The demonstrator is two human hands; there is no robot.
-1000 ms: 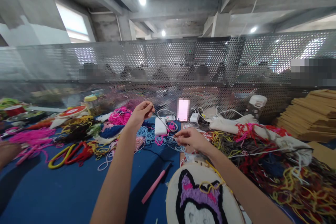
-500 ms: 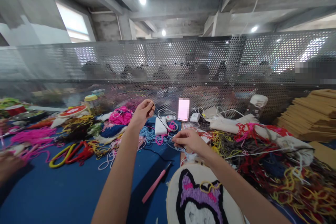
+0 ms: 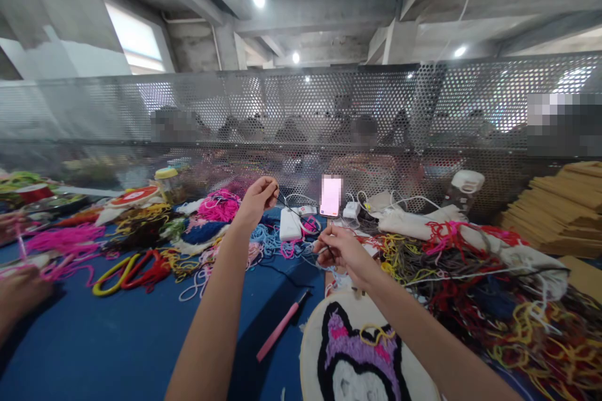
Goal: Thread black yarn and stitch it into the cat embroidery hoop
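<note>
My left hand (image 3: 258, 198) is raised over the blue table (image 3: 108, 338), fingers pinched on one end of a thin black yarn strand (image 3: 301, 225). My right hand (image 3: 342, 252) is lower and to the right, pinching the other end of the same strand. Below my right forearm lies an embroidery hoop (image 3: 362, 357) with a tufted black, purple and white cat face. A pink-handled punch needle (image 3: 281, 326) lies on the table between my arms.
Piles of coloured yarn (image 3: 493, 288) cover the table's right and back left. A white power bank (image 3: 289, 224), a phone (image 3: 330, 196) and cables sit by a perforated metal screen (image 3: 301, 113). Stacked wooden boards (image 3: 559, 207) lie far right. Another person's hand (image 3: 21, 291) is at left.
My right hand has lifted and turned slightly, and the strand between the hands is shorter. The other person's hand at left moved up with pink yarn.
</note>
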